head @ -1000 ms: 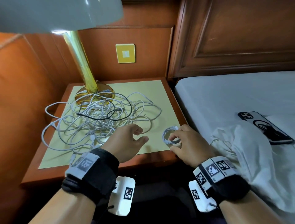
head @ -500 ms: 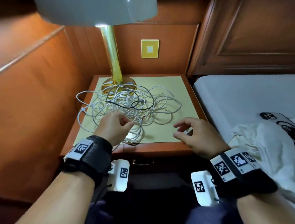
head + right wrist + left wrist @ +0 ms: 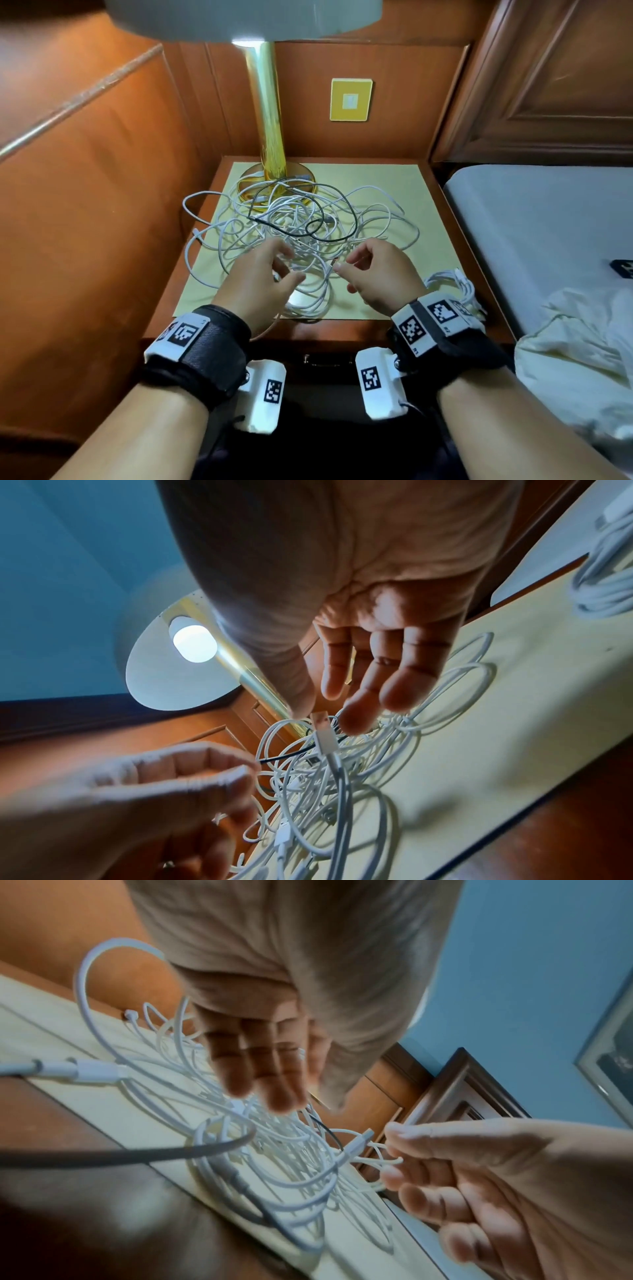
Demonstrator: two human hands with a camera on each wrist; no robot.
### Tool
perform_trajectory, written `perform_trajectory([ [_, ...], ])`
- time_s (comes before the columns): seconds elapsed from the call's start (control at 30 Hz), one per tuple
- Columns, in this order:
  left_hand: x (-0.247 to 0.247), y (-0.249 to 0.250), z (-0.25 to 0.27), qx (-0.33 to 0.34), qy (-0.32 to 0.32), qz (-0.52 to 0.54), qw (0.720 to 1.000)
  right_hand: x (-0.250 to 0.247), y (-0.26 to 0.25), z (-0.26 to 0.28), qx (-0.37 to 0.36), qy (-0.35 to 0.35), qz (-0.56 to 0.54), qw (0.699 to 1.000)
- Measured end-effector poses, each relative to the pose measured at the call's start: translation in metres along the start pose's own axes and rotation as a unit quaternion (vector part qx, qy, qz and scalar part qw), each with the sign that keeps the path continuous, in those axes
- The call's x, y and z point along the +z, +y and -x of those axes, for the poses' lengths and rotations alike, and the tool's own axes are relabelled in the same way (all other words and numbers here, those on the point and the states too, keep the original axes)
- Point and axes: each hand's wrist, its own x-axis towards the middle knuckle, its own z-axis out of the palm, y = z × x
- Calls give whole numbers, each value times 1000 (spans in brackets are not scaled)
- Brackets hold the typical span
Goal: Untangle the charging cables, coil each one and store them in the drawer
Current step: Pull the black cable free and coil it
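Observation:
A big tangle of white charging cables [image 3: 298,219] with one black cable [image 3: 356,224] looped through it lies on the yellow mat [image 3: 394,192] of the nightstand. My left hand [image 3: 287,267] hovers over the tangle's near side, fingers loosely bent, with nothing plainly in them in the left wrist view [image 3: 304,1102]. My right hand [image 3: 342,270] is beside it. In the right wrist view its thumb and forefinger [image 3: 325,715] pinch a white USB plug [image 3: 322,731] at the top of the tangle. One coiled white cable [image 3: 452,284] lies at the nightstand's right edge.
A brass lamp [image 3: 269,137] stands at the back of the mat, its base under some loops. The drawer handle [image 3: 327,359] shows below the nightstand's front rim [image 3: 342,330]. To the right is a bed [image 3: 548,222] with a white cloth [image 3: 582,342] and a phone [image 3: 623,269].
My right hand let go of the coiled cable at the right edge, moved left to the tangle and took a plug. My left hand lifted slightly off the tangle.

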Motion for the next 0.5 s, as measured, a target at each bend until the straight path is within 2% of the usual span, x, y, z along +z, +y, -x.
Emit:
perform_trajectory([
  [0.07, 2, 1, -9, 14, 29, 43, 999, 4, -1, -4, -2, 4, -6, 1000],
  [0.13, 7, -1, -18, 23, 24, 25, 999, 9, -3, -6, -4, 9, -13, 1000],
  [0.23, 15, -2, -27, -4, 7, 11, 1000, 15, -7, -10, -13, 34, -2, 999],
  [0.3, 16, 0, -29, -12, 39, 26, 999, 16, -10, -12, -14, 38, -8, 999],
  [0.4, 13, 2, -29, -9, 94, 123, 988, 17, -15, -13, -18, 47, -25, 998],
  [0.5, 3, 10, -21, 17, 132, 277, 952, 14, -21, -13, -14, 45, -13, 999],
])
